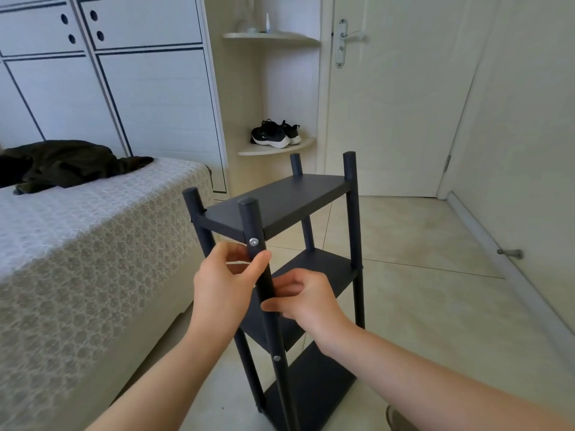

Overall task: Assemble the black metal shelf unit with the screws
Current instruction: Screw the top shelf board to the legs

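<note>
- No text, number or sign can be read anywhere.
- Black sneakers point(275, 135) on the lower corner shelf point(249, 150): small white mark on the side, too small to tell a brand.
- Small bottle point(268, 23) on the upper corner shelf point(295, 38): label too blurred to read.

shelf unit point(280, 197): matt black metal | screw point(254, 242): shiny metal | floor point(420, 293): glossy tile

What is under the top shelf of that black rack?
Under the top shelf sits a middle shelf, and below that a bottom shelf. The left hand and right hand, gripping the front post, hide part of the middle shelf.
</note>
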